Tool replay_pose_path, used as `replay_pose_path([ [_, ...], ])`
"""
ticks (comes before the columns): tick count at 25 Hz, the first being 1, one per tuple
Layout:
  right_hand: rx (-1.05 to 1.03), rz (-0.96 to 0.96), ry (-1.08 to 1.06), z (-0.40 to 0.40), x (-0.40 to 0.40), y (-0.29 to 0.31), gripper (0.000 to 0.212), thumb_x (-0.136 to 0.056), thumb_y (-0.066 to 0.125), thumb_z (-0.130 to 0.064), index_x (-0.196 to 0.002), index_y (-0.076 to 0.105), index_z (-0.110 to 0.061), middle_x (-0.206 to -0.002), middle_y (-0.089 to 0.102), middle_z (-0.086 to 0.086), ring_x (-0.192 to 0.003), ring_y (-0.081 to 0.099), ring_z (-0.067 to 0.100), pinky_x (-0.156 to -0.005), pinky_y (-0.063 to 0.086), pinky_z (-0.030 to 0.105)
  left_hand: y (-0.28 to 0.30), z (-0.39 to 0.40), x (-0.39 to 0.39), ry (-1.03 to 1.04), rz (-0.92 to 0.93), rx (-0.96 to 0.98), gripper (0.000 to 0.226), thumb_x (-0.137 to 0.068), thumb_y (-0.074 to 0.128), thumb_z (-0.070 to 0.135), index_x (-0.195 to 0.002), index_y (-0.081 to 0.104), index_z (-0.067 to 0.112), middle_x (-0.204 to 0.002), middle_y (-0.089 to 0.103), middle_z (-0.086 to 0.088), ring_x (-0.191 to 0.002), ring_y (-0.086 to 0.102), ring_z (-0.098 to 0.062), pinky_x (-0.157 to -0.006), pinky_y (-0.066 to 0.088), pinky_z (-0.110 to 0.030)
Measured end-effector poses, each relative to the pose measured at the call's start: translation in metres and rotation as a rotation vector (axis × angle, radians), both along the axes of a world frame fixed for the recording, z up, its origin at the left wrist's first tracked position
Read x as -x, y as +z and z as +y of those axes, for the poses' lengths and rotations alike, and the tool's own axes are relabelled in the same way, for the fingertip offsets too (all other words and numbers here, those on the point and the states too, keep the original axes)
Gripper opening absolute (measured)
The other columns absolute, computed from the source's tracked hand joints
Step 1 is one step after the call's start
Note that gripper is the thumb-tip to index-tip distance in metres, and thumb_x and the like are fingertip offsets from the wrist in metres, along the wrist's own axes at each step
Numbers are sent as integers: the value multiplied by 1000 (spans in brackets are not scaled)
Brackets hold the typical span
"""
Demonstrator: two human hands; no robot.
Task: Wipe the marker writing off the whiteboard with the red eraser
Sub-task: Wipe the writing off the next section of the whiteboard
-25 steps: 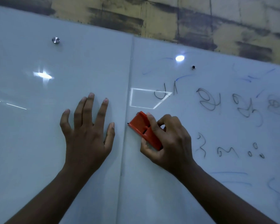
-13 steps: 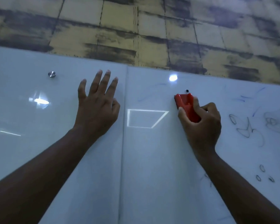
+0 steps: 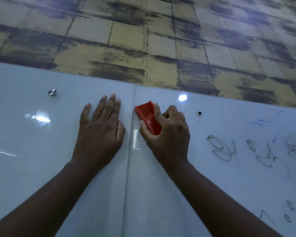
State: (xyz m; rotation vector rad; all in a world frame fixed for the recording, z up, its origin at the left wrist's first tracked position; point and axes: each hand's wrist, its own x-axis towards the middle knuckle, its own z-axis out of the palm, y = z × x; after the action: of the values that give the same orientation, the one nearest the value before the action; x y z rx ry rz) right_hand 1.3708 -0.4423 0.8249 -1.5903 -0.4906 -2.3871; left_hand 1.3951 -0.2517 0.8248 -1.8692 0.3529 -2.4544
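Red eraser (image 3: 149, 118) in R hand (image 3: 167, 134) (gripped)

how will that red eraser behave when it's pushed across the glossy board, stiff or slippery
The red eraser looks like moulded hard plastic, so probably stiff and light. The whiteboard mirrors lights, so it should glide easily. The right hand pinches its sides, likely needed to stop slipping.

Red eraser (image 3: 148, 117); pale bluish-white glossy whiteboard (image 3: 41, 168) with black scribbled writing (image 3: 222, 149) and faint blue marker strokes (image 3: 260, 123); silver round stud (image 3: 52, 92); wall (image 3: 143, 40) of yellowish-tan tiles, streaked with dark grey smudges in a grid pattern
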Motion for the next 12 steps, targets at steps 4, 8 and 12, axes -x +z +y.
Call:
replay_pose_path([
  [4, -161, 54, -50, -54, 2, 42, 65, -94, 63, -56, -144, 59, -16, -101, 54, 6, -89, 51, 19, -78, 54, 39, 0, 1, -1, -22, -33, 2, 65, -104, 28, 33, -161, 42, 6, -170, 35, -12, -158, 34, -29, -126, 21, -55],
  [8, -339, 20, -9, -95, 4, 45, 62, -92, 69, -55, -140, 65, -15, -97, 60, 5, -85, 50, 15, -75, 45, 27, -2, -4, -1, -21, -44, 22, 65, -103, 28, 31, -160, 44, 4, -169, 37, -13, -157, 36, -31, -125, 23, -58],
  [12, -445, 11, 53, -69, 3, 53, 60, -90, 73, -51, -131, 68, -7, -100, 63, 11, -90, 62, 25, -76, 52, 32, -4, -6, 0, -13, -32, 33, 65, -103, 27, 31, -160, 42, 3, -169, 36, -15, -158, 34, -32, -126, 24, -60],
])
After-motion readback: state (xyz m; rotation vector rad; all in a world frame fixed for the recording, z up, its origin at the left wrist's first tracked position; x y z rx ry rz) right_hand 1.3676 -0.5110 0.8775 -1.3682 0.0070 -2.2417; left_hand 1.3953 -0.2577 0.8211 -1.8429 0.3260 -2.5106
